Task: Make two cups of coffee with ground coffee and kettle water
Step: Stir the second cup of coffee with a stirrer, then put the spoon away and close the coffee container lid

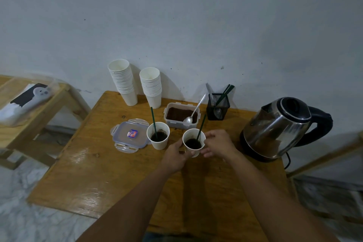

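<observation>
Head camera view, looking down at a wooden table [88,173] against a pale wall. You have both hands around the nearer paper cup [193,142], which sits near the table's middle. Your left hand [174,156] wraps its side, fingers [188,153] pressed to the cup wall, probably to steady it. Your right hand [218,143] touches the rim from the other side with curled fingers; whether it pinches the rim or just rests there, I cannot tell. Dark coffee fills the cup's lower part, and a green stirrer [201,129] leans inside it.

Just to the left stands the second cup [158,135], also holding dark liquid and its own stirrer [154,122], untouched. Behind the cups, the open coffee container [181,115] holds ground coffee with a metal spoon [193,112] resting in it, handy for scooping. Its clear lid [129,135] lies flat beside the second cup. A black mesh holder [218,106] keeps spare stirrers upright. The steel kettle [280,127] sits on its base at the right, well clear of your hands. Two stacks of spare cups [137,84] stand against the wall.

Both cups look filled, so the task seems nearly finished.
</observation>
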### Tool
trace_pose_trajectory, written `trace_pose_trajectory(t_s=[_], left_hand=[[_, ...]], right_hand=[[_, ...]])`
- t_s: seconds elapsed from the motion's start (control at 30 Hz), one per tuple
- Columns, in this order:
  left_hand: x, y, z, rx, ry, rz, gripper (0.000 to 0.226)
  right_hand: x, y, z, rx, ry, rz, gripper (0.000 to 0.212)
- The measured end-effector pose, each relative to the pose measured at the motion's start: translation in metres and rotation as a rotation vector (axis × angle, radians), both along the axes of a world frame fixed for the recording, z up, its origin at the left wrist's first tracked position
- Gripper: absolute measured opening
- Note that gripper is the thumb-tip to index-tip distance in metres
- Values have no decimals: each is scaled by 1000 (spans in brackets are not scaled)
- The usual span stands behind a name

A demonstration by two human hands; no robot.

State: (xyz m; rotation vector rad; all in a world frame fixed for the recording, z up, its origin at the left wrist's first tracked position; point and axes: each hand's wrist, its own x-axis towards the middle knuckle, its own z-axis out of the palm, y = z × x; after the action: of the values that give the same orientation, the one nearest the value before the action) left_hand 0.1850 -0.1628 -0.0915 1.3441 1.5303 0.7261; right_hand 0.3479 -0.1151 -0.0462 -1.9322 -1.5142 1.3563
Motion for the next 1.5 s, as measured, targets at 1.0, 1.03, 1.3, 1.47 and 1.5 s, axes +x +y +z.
trace_pose_trajectory(t_s=[1.0, 1.03, 1.3, 1.47, 1.5], left_hand=[[-237, 29, 14, -388, 190, 464, 15], [-241, 30, 13, -394, 162, 481, 10], [-264, 49, -3, -452, 10, 524, 9], [-264, 59, -6, -458, -75, 552, 12], [-265, 60, -6, -453, -81, 557, 14]], right_hand=[[-224, 12, 36, 3, -133, 402, 20], [-231, 13, 33, -16, -155, 420, 13], [-271, 29, 10, -117, -300, 402, 23], [-279, 35, -1, -142, -350, 355, 18], [-280, 36, -3, -140, -360, 360, 16]])
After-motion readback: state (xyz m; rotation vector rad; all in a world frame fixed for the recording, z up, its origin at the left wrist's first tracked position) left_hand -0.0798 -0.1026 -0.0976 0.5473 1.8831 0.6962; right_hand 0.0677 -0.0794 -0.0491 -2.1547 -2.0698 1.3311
